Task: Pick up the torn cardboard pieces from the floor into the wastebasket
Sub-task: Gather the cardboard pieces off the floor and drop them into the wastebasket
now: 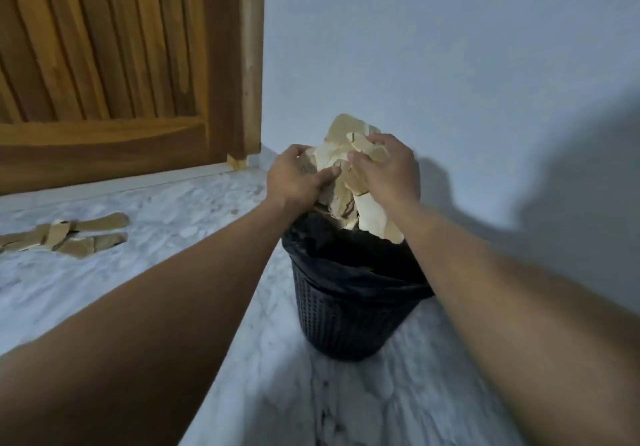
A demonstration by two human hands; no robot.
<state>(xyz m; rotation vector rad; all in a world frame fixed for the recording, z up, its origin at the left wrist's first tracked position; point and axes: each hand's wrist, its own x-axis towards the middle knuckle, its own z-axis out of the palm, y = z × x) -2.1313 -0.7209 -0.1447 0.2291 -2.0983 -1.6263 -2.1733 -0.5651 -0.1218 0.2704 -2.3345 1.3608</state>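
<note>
A bundle of torn cardboard pieces point(349, 168) sits over the mouth of a black mesh wastebasket point(343, 321) lined with a black bag. My left hand point(298, 175) grips the bundle from the left, thumb curled over it. From the right, my right hand point(388, 168) grips the same bundle with its fingers curled into the pieces. The lowest pieces reach down inside the bag's rim. Several more brown cardboard strips point(65, 234) lie on the marble floor at the far left.
A wooden door point(121, 65) stands at the back left with its frame ending near the basket. A pale wall point(450, 65) runs right behind the basket. White marble floor point(194, 224) spreads between the basket and the strips.
</note>
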